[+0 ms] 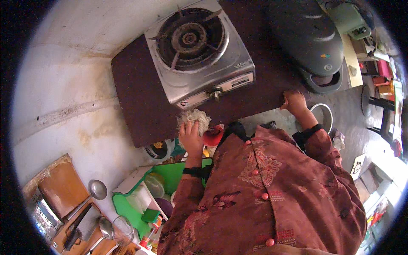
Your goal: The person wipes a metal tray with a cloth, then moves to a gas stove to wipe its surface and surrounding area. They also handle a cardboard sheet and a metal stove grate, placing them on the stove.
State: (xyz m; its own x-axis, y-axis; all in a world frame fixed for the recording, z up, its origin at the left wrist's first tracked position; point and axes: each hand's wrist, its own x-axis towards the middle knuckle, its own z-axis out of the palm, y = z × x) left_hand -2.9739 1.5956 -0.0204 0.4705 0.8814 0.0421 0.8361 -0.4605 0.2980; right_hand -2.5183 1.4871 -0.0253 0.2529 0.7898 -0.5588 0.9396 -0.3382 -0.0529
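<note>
My left hand (192, 138) is closed over a shaggy beige cloth (196, 118) at the front edge of a dark brown tabletop (140, 118). Just beyond the cloth stands a steel single-burner gas stove (191, 79), its black pan support (189, 38) on top and a control knob (216, 92) on its front. My right hand (294, 101) rests on the table's edge farther right, thumb apart from the fingers, holding nothing that shows. Next to it sits a dark oval appliance with a closed lid (306, 38).
A stained wall borders the table on the left. Below hang ladles (97, 189), a wire skimmer (122, 230) and a cleaver (91, 223), beside a green and white shelf (122, 204). A round metal vessel (322, 118) stands beyond my right wrist. A green device (349, 20) is at upper right.
</note>
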